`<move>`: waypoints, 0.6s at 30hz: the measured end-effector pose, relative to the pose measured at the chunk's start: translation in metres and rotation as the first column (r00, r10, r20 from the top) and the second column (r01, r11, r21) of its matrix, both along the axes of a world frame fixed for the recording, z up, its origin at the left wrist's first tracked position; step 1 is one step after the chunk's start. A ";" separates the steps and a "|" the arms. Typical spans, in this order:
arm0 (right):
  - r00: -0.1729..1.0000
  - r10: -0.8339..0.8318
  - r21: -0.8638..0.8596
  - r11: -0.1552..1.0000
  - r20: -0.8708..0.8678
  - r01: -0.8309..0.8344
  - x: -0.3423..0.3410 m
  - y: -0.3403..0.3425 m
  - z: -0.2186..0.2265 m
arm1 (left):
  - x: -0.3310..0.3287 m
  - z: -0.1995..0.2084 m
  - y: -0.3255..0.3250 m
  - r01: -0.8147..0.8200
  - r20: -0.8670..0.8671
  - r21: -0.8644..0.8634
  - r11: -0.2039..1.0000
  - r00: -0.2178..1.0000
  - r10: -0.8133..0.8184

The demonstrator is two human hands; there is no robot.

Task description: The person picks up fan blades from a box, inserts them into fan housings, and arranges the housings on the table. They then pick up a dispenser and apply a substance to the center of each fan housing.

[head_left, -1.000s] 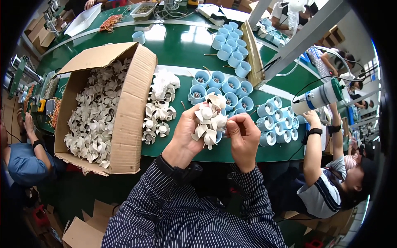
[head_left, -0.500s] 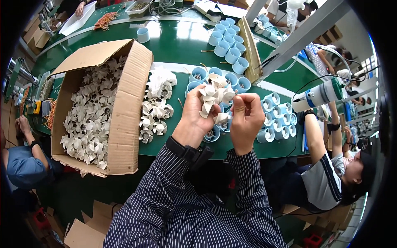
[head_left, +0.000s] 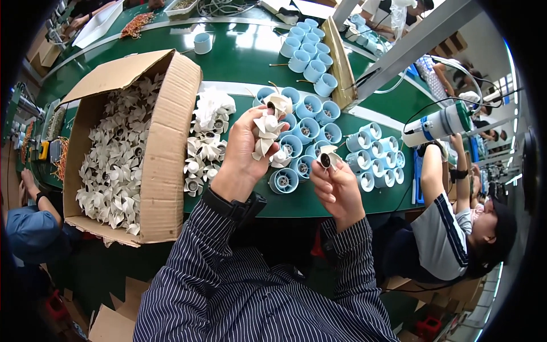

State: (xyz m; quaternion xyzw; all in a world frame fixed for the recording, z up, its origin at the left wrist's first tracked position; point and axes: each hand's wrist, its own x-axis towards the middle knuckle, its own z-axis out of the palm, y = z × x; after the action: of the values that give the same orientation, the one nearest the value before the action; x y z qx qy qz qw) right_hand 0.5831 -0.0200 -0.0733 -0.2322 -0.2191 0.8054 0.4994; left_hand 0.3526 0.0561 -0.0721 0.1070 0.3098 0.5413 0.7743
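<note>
The left hand (head_left: pixel 239 153) cradled a clump of white impellers (head_left: pixel 268 126) in the head view, fingers curled around them, while the right hand (head_left: pixel 342 192) pinched a single impeller (head_left: pixel 330 159) near light-blue cups (head_left: pixel 308 130) on the green table (head_left: pixel 253 203). Left of both hands was a cardboard box (head_left: pixel 164 165) full of similar pieces (head_left: pixel 117 165).

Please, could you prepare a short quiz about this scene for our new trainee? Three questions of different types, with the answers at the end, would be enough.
1. True or false: the right hand holds a white fan wheel in its fingers.
2. Where does the open cardboard box stand?
A) Between the hands
B) To the left of both hands
C) To the right of both hands
3. Fill in: the left hand holds ____ fan wheels than the right.

Key: 1. True; 2. B; 3. more
</note>
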 end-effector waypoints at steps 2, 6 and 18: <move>0.991 0.061 -0.017 0.998 -0.121 -0.063 0.005 -0.003 -0.002 | -0.001 -0.002 0.000 0.002 -0.009 0.013 1.000 1.000 -0.002; 0.999 -0.027 0.015 1.000 0.035 0.027 0.005 -0.008 0.007 | -0.005 0.001 -0.001 0.007 -0.045 0.045 0.999 0.999 -0.005; -0.167 -0.650 0.572 0.742 0.741 -0.351 0.004 0.008 -0.003 | -0.010 -0.005 -0.001 0.037 -0.038 0.079 0.996 0.999 -0.034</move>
State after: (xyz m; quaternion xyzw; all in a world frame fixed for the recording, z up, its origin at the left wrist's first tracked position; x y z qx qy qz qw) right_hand 0.5870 -0.0115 -0.0759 -0.5972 -0.7332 0.1304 0.2980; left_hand 0.3421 0.0549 -0.0767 0.1533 0.3002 0.5372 0.7731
